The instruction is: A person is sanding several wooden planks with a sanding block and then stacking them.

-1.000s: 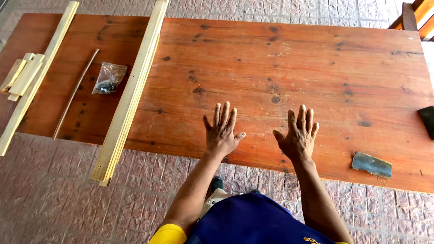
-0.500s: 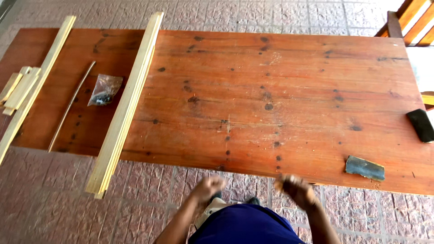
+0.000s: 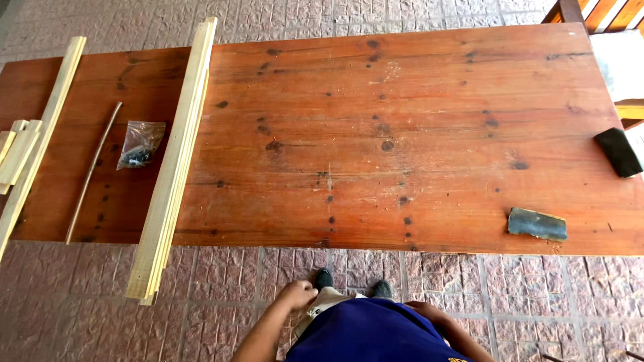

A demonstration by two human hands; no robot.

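Note:
I stand at the near edge of a long reddish wooden table (image 3: 402,134). My left hand (image 3: 297,293) hangs below the table edge beside my body, fingers curled, holding nothing. My right hand (image 3: 422,310) rests against my hip, mostly hidden by my blue shirt. Neither hand touches the table. A stack of pale wooden slats (image 3: 176,157) lies across the table's left part and overhangs its near edge. A dark piece of sandpaper (image 3: 537,224) lies near the front right edge.
Left of the slats are a small clear bag of dark hardware (image 3: 139,144), a thin rod (image 3: 92,171), another long pale slat (image 3: 41,134) and short wood pieces (image 3: 15,154). A black block (image 3: 618,151) sits at the right edge. Paved brick floor (image 3: 268,281) lies below.
Both hands lay flat, fingers spread, on the table's near edge a second ago. They have pulled back off the table to my sides, and the view now takes in more of the table.

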